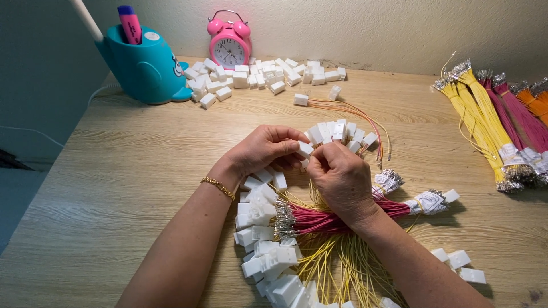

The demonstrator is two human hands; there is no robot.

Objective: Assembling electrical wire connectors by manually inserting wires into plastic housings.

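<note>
White plastic plug (306, 149): left hand (260, 151) is pinching it at the fingertips mid-table; right hand (342, 177) is closing fingers beside it, contents hidden. Likely light, rigid, small; best gripped by its flat sides. Pink wires (325, 219) are lying underneath.

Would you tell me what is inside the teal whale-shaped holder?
A pink marker sticks out of the teal holder; only its top shows, and anything deeper inside is hidden by the wall.

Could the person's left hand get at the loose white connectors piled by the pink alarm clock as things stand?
Probably yes: bare table lies between the left hand and the connector pile, though that hand now pinches a white connector.
</note>
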